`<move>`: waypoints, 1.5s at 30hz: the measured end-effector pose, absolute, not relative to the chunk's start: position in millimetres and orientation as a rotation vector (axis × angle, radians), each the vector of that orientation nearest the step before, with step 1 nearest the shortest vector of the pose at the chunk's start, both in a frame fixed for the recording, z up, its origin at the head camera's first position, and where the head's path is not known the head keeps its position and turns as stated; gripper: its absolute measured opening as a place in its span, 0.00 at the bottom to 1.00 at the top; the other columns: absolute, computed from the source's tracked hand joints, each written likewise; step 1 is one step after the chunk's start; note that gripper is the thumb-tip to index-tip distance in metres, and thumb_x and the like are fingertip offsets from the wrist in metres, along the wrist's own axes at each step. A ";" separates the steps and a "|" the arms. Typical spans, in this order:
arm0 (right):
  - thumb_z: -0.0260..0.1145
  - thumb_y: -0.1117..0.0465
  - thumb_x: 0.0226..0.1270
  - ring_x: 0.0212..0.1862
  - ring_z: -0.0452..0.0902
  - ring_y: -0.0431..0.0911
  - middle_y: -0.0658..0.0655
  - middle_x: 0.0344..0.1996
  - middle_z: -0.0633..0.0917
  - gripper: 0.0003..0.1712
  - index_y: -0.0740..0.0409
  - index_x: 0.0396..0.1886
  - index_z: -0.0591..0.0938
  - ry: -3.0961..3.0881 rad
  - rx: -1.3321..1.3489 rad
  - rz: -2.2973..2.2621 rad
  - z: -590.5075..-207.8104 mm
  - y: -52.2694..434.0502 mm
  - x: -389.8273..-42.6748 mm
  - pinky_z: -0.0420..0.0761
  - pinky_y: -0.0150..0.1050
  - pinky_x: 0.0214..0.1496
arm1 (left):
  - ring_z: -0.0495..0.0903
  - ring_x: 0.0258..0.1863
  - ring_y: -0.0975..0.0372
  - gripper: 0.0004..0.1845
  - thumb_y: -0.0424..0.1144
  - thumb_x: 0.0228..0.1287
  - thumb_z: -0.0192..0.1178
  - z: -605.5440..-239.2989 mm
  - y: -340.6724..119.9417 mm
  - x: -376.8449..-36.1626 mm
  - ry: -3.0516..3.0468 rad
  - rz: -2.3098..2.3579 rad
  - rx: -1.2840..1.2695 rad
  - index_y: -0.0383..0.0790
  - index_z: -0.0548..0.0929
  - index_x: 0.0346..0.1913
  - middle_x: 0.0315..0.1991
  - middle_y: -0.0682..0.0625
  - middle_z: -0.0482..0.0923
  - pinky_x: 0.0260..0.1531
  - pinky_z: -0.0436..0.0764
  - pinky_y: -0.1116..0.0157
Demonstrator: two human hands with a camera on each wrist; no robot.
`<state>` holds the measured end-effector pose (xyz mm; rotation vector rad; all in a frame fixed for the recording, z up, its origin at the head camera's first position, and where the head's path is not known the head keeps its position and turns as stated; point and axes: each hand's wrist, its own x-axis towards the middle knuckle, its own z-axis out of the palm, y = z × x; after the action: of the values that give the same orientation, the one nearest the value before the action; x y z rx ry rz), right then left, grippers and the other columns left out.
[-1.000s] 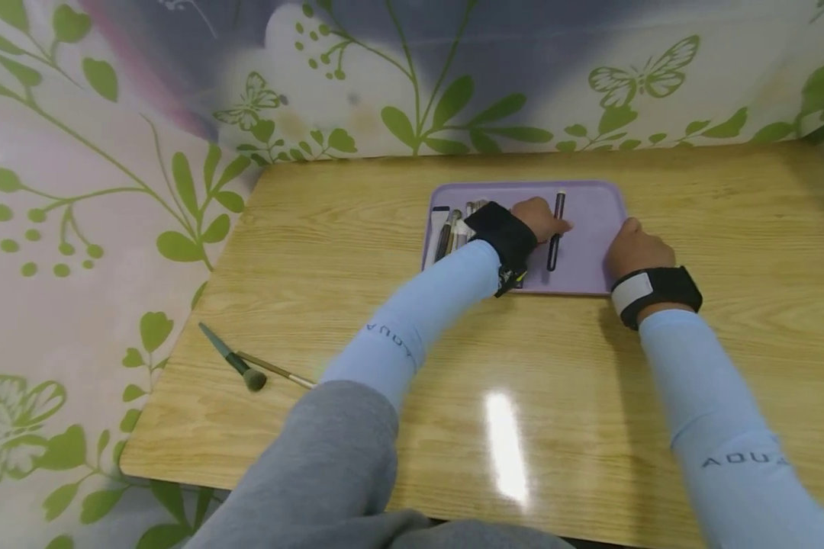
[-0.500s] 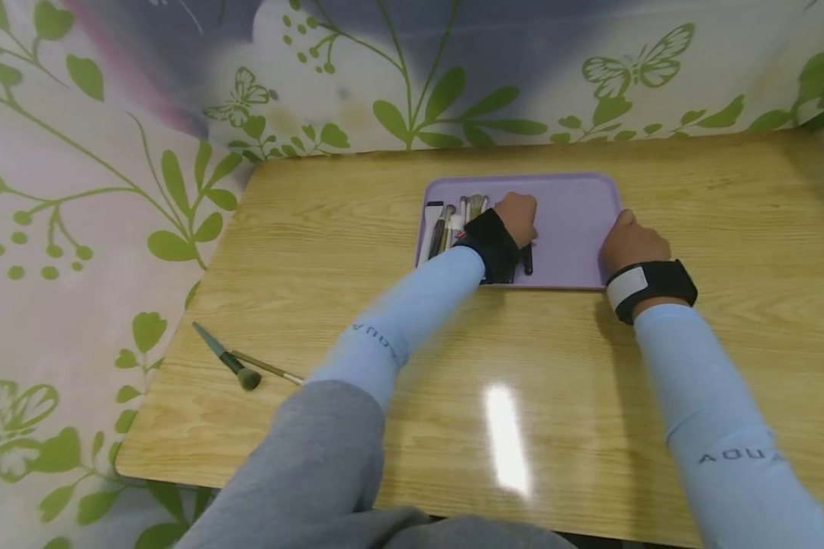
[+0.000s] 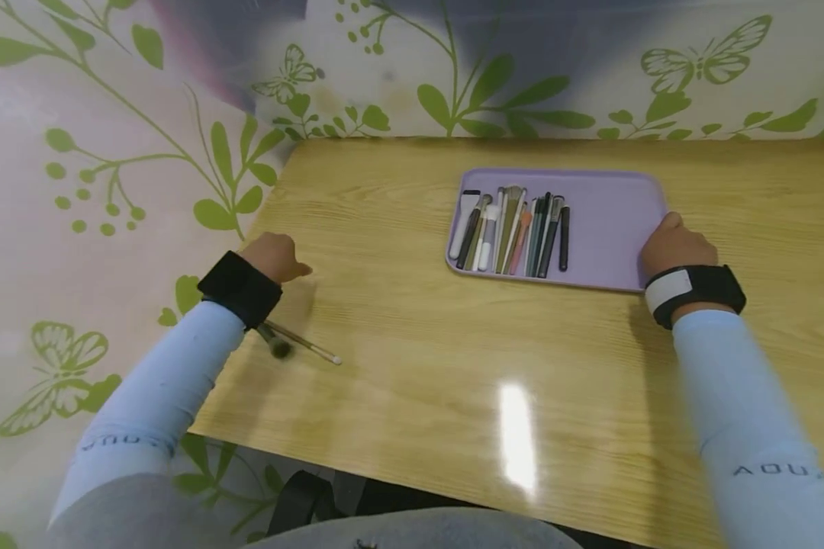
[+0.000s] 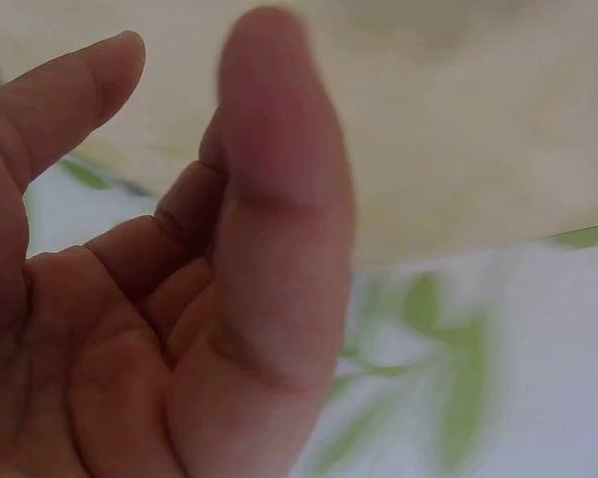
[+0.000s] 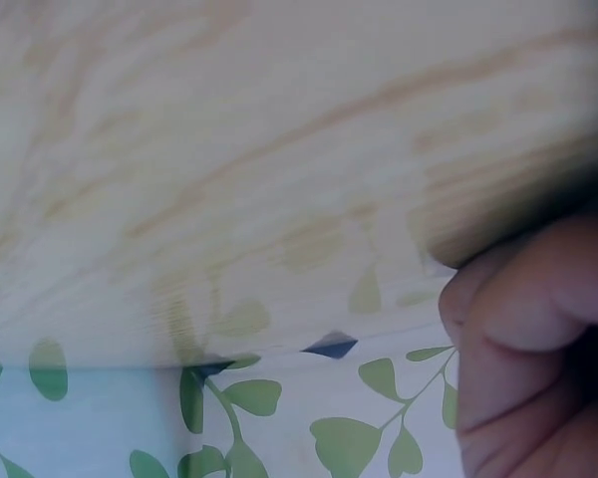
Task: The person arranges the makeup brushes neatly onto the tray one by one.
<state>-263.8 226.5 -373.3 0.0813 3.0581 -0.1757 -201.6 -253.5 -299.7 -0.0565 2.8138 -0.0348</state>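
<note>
In the head view my left hand (image 3: 275, 258) hovers over the table's left side, holding nothing. The left wrist view shows its fingers (image 4: 279, 219) loosely bent, apart from the thumb. Just below that hand lie a fluffy brush (image 3: 278, 348) with a green handle, partly hidden by the wrist, and a thin brush (image 3: 309, 347). My right hand (image 3: 680, 248) grips the right edge of a purple tray (image 3: 611, 229); curled fingers (image 5: 523, 309) show in the right wrist view. Several makeup brushes (image 3: 511, 229) stand side by side in the tray's left half, with a black one (image 3: 564, 238) rightmost.
The wooden table (image 3: 412, 343) meets a flower-patterned wall (image 3: 398, 76) at the back and left. Its front edge runs close to my body, with a dark chair part (image 3: 305, 499) below it.
My left hand pushed the black brush left towards the row, let it go, and moved from the tray to the table's left side. The right hand stays at the tray's edge.
</note>
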 end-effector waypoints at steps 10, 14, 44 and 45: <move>0.33 0.67 0.60 0.17 0.70 0.57 0.73 0.18 0.72 0.14 0.76 0.36 0.60 3.022 0.160 -0.233 -374.8 256.1 -258.8 0.63 0.43 0.13 | 0.51 0.06 0.66 0.22 0.41 0.53 0.51 -304.0 -274.4 -187.9 2.821 0.092 -0.110 0.44 0.60 0.06 0.05 0.55 0.52 0.10 0.56 0.70; 0.33 0.67 0.60 0.17 0.69 0.57 0.74 0.19 0.71 0.14 0.76 0.36 0.59 3.000 0.196 -0.231 -376.0 261.2 -254.1 0.63 0.43 0.13 | 0.68 0.18 0.58 0.09 0.37 0.52 0.53 -302.2 -278.6 -189.7 2.751 0.051 0.099 0.33 0.74 0.23 0.19 0.44 0.71 0.20 0.68 0.66; 0.32 0.68 0.61 0.17 0.69 0.58 0.74 0.19 0.72 0.14 0.77 0.35 0.60 3.051 0.157 -0.262 -368.7 249.8 -249.3 0.63 0.44 0.13 | 0.76 0.36 0.59 0.10 0.33 0.46 0.57 -270.0 -228.3 -226.5 2.588 0.341 0.820 0.44 0.72 0.34 0.33 0.51 0.74 0.35 0.74 0.65; 0.32 0.68 0.61 0.18 0.69 0.58 0.75 0.20 0.72 0.14 0.77 0.35 0.60 3.047 0.158 -0.268 -368.4 249.4 -250.9 0.63 0.44 0.14 | 0.76 0.36 0.60 0.10 0.34 0.47 0.57 -264.4 -208.5 -237.9 2.622 0.410 0.815 0.43 0.71 0.35 0.33 0.51 0.73 0.35 0.74 0.66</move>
<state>-250.9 249.4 -368.4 0.1581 3.0471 -0.2684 -237.9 -208.5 -264.4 0.8149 2.6221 0.4103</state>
